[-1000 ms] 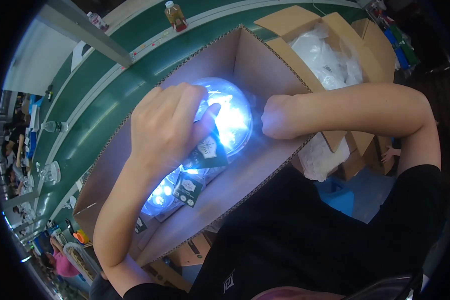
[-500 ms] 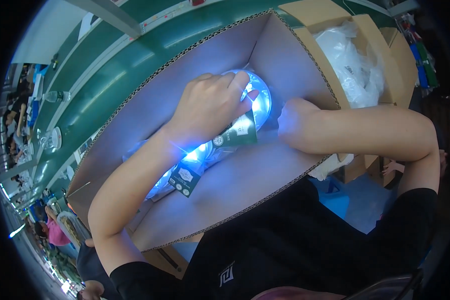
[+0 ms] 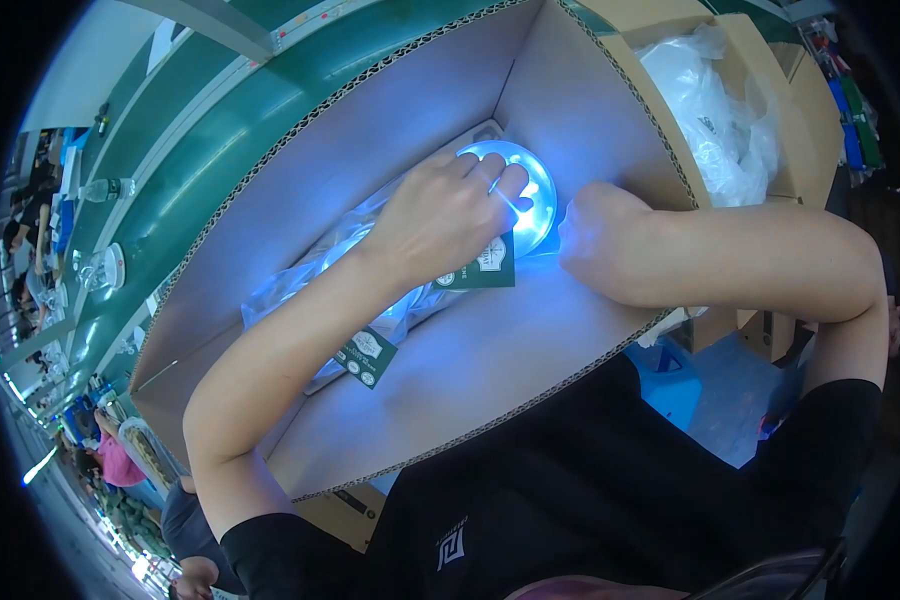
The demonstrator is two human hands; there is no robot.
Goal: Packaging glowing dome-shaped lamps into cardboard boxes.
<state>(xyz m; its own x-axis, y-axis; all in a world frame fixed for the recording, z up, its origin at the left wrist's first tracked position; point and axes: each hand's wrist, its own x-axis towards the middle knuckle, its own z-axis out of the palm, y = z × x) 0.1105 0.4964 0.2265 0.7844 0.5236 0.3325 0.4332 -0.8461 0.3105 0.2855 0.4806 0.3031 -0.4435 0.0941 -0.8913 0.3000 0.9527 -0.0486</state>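
Inside the deep cardboard box (image 3: 450, 420), my left hand (image 3: 445, 215) lies over a round, glowing blue-white lamp (image 3: 538, 200), its fingers bent onto the face. A thin bright loop shows at those fingers. From the lamp hangs a dark green paper tag (image 3: 490, 262). My right hand (image 3: 605, 245) is curled closed just right of the lamp; its fingers face down, so what they hold is hidden. Below my left forearm are more lit items in clear plastic bags (image 3: 395, 315), with a second green tag (image 3: 367, 355) on top.
Beyond the box runs a green bench (image 3: 300, 75). At right, an opened carton (image 3: 795, 130) contains clear plastic bags (image 3: 715, 120). A clear bottle (image 3: 107, 190) and a clear round container (image 3: 110, 267) are on the left. A blue stool (image 3: 670, 385) stands below the box; other people are at lower left.
The lamp has shifted slightly right, closer to my right hand, with my left hand on it. More of the bagged items shows behind my left forearm.
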